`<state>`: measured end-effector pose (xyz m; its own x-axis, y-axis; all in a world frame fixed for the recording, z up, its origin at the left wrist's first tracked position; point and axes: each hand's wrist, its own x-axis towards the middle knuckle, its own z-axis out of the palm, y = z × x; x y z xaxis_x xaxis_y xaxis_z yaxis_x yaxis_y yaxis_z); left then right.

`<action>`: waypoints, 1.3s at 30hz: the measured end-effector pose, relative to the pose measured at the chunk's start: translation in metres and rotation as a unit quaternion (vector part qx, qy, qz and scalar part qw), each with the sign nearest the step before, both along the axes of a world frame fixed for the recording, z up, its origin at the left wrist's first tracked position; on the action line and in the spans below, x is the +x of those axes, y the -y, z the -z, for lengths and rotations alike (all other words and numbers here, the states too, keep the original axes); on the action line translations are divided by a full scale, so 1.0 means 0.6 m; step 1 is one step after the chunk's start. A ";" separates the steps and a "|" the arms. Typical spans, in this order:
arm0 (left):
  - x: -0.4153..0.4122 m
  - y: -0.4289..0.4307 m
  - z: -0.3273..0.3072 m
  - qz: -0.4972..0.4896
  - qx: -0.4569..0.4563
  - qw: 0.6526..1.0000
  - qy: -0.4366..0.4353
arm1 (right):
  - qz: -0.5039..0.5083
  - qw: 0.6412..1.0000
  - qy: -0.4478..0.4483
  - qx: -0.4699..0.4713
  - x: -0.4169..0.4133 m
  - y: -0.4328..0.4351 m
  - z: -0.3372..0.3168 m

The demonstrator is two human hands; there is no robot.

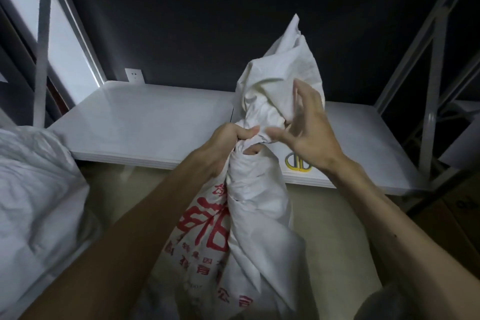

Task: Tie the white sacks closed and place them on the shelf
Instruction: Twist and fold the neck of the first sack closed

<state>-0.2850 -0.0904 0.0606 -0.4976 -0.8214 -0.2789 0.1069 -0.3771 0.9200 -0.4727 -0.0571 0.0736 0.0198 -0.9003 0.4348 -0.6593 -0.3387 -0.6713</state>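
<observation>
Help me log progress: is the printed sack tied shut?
Gathered, not tied: left hand grips the sack at its twisted neck; no knot shows.

Printed sack [249,215]: white woven fabric, red characters on its left face, standing upright on the floor just in front of the shelf [145,122]; neck gathered and twisted, gripped by the left hand [228,143]; loose top flares upward above the grip, crumpled, with the spread fingers of the right hand [304,125] against it. Second sack [33,189]: white, creased, lying at far left beside the shelf's front corner. Shelf: low white board in a grey metal frame; both sacks are off it.
</observation>
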 end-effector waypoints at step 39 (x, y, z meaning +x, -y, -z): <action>-0.012 -0.045 -0.005 0.080 -0.374 0.791 0.477 | -0.024 0.906 -0.405 -0.120 -0.016 -0.005 -0.011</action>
<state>-0.2922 -0.0637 0.0636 -0.4681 -0.8820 -0.0548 -0.7646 0.3732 0.5255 -0.4825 -0.0542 0.0804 0.4572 -0.7707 0.4439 -0.8830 -0.4531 0.1229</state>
